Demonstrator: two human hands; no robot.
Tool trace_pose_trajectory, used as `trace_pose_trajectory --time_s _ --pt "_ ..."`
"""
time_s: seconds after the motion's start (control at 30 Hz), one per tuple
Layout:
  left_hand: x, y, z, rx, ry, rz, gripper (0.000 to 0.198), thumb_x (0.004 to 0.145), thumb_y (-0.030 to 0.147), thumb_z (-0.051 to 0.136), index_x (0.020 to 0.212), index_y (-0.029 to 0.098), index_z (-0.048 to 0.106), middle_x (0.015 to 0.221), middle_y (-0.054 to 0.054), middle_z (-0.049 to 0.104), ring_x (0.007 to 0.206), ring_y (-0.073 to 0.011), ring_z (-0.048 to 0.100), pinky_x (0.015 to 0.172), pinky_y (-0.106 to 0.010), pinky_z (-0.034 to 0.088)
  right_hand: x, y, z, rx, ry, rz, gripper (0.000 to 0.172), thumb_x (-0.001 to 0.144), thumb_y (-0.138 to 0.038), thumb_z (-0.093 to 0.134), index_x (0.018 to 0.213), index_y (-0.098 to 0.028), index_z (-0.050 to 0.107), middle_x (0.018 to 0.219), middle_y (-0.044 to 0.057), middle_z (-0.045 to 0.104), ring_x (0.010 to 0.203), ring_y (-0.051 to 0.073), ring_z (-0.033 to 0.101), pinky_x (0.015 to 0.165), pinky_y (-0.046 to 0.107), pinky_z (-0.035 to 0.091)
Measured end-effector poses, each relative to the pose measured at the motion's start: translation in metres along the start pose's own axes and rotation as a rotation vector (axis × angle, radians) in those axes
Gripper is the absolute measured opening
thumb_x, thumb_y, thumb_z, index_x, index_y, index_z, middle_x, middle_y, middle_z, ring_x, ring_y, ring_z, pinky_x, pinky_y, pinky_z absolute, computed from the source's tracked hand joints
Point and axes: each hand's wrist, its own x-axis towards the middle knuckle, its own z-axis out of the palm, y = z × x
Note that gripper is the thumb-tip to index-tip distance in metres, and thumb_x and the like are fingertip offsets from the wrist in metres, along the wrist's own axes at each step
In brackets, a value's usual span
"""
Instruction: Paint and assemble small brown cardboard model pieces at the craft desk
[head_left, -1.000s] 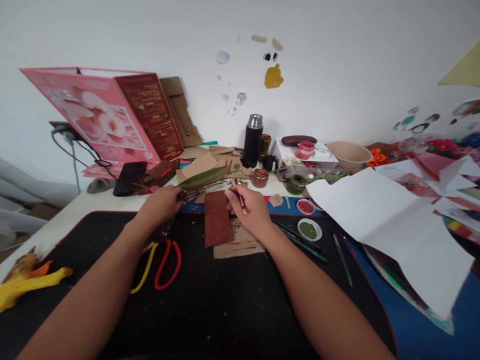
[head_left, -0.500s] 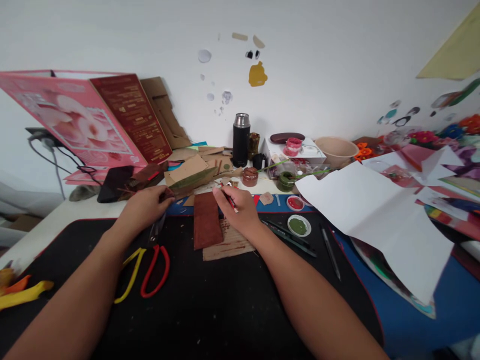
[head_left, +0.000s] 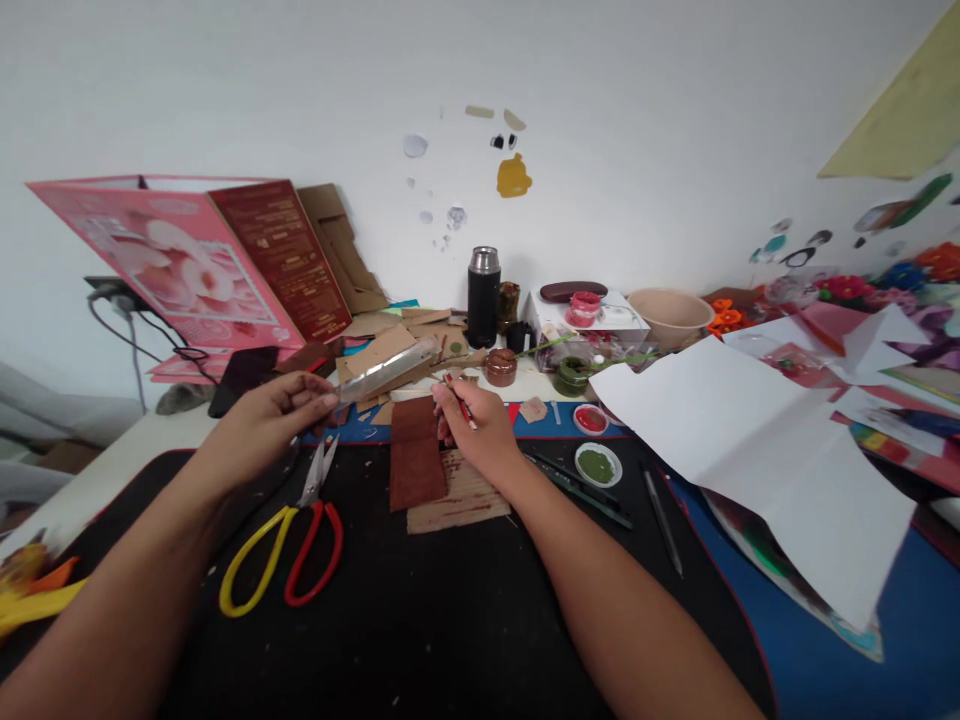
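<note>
My left hand [head_left: 289, 408] is closed on one end of a clear ruler [head_left: 386, 372], which slants up to the right over the cardboard scraps. My right hand [head_left: 480, 418] grips a slim red pencil [head_left: 463, 402]; its tip is hard to make out. Beneath and left of the right hand lies a reddish-brown painted piece [head_left: 416, 465], overlapping a bare corrugated cardboard piece [head_left: 459, 503] streaked with brown. Scissors [head_left: 304, 535] with one yellow and one red handle rest partly spread on the black mat, below my left hand.
A black thermos [head_left: 484, 300] and paint jars [head_left: 500, 368] stand at the back. Right of my right hand lie dark pens [head_left: 581, 488], a lid of green paint [head_left: 598, 465] and a folded white sheet [head_left: 727, 440]. A pink box [head_left: 180, 270] leans at back left.
My left hand has come away from the scrap pile with the clear ruler in it, uncovering the scissor blades. My right hand keeps the pencil near the brown piece. The view has tilted up slightly.
</note>
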Motion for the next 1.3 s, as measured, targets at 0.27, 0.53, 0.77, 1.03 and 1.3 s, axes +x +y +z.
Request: trace_pose_trajectory --time_s 0.27,0.53,0.77,1.03,1.3 --pt "-0.004 -0.002 0.011 -0.298 -0.033 -0.079 0.045 0.073 0.056 0.085 0.091 0.02 0.065 0.072 0.004 0.065 0.066 -0.0143 0.056 0.064 -0.026 0.044 0.002 0.002 0.0 0.085 -0.088 0.004 0.017 0.103 -0.04 0.061 0.109 -0.025 0.067 0.081 -0.002 0.075 0.054 0.013 0.064 0.06 0.026 0.05" --pt "-0.002 -0.012 0.014 -0.369 -0.108 -0.036 0.04 0.082 0.054 0.083 0.094 0.019 0.068 0.075 0.004 0.063 0.066 -0.0124 0.054 0.064 -0.024 0.043 0.006 -0.004 0.0 0.41 -0.011 0.156 0.042 0.096 -0.065 0.062 0.097 -0.022 0.065 0.074 0.0 0.072 0.046 0.011 0.06 0.039 0.02 0.039" --pt "-0.002 -0.014 0.017 -0.298 -0.221 0.0 0.055 0.072 0.069 0.085 0.085 0.018 0.069 0.068 0.0 0.064 0.062 -0.015 0.055 0.06 -0.026 0.044 0.011 0.001 0.0 0.533 0.14 0.217 0.049 0.086 -0.07 0.072 0.086 -0.022 0.066 0.058 -0.003 0.068 0.042 0.011 0.058 0.036 0.018 0.04" --pt "-0.012 -0.031 0.035 -0.273 0.043 0.091 0.055 0.087 0.072 0.068 0.105 0.02 0.067 0.088 -0.004 0.072 0.079 -0.0227 0.067 0.069 -0.032 0.053 0.019 0.003 -0.008 0.714 0.362 0.311 0.049 0.071 -0.063 0.086 0.073 -0.022 0.06 0.047 -0.007 0.057 0.034 0.009 0.048 0.031 0.019 0.034" --pt "-0.031 -0.023 0.069 0.379 -0.36 0.664 0.056 0.096 0.052 0.069 0.146 0.028 0.06 0.154 -0.012 0.06 0.149 -0.0349 0.047 0.124 -0.057 0.037 0.021 0.002 -0.014 0.813 0.402 0.323 0.048 0.071 -0.053 0.09 0.067 -0.022 0.054 0.047 -0.007 0.055 0.037 0.008 0.047 0.032 0.018 0.032"
